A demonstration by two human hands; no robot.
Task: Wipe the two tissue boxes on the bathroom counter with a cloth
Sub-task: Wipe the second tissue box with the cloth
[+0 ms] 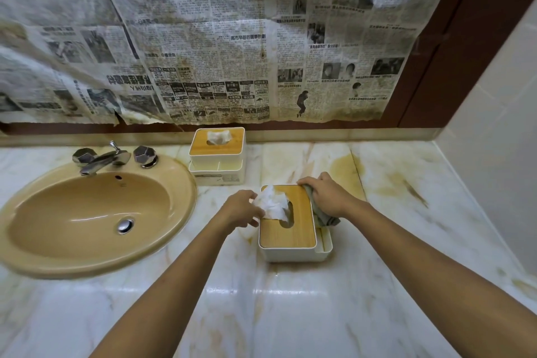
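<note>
The marble counter [290, 314] runs wide in front of the near tissue box [287, 237] and rightward to the side wall [494, 154]. On the left it is bounded by the oval sink [186, 183] and its chrome faucet [101, 158]. The far tissue box [216, 154] stands at the back ledge under newspaper sheets [203, 38], apart from the near one. The left hand [239, 209] pinches the protruding tissue [273, 203] leftward. The right hand [328, 195] curls over a grey cloth [322, 216], pressing it on the lid's right edge.

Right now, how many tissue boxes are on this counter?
2. The far tissue box stands at the wall beside the sink. The near tissue box is between the hands: left hand holds its tissue, right hand grips a cloth.
</note>
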